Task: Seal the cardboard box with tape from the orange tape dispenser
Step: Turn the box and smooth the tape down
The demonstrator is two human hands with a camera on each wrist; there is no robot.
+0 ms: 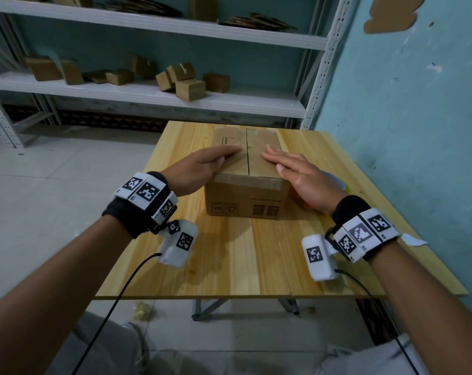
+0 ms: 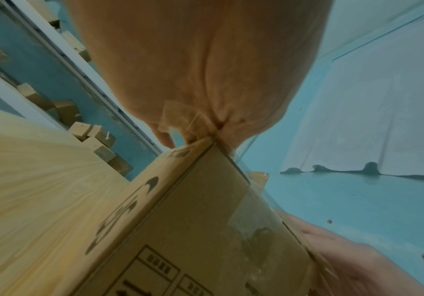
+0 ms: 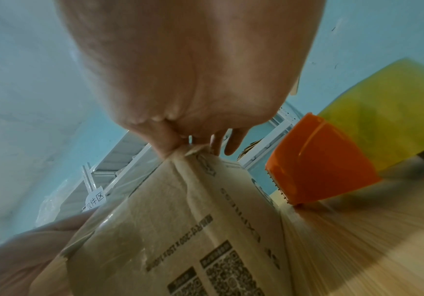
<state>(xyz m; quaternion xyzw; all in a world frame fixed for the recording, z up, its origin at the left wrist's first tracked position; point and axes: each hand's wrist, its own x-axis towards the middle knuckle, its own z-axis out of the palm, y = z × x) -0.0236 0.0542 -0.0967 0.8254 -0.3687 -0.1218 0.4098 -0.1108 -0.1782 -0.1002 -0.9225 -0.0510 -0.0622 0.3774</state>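
One cardboard box [image 1: 245, 182] sits on the table [image 1: 229, 261], and one orange tape dispenser [image 3: 317, 160] stands just beside it toward the table's right edge. Two hands lie flat on the box top — the left hand [image 1: 202, 165] and the right hand [image 1: 302, 177] — one on each of its two flaps. On the lower shelf [image 1: 137, 94] beyond the table's far edge sit about ten small cartons [image 1: 190, 89]; the blur there makes the exact count uncertain.

Left hand [image 1: 202, 165] laid flat, palm down, fingers straight and together, pointing toward the right. Right hand [image 1: 297, 174] flat too, palm down, fingers extended and slightly spread, angled toward the left. Both forearms stretched forward, wrists banded.
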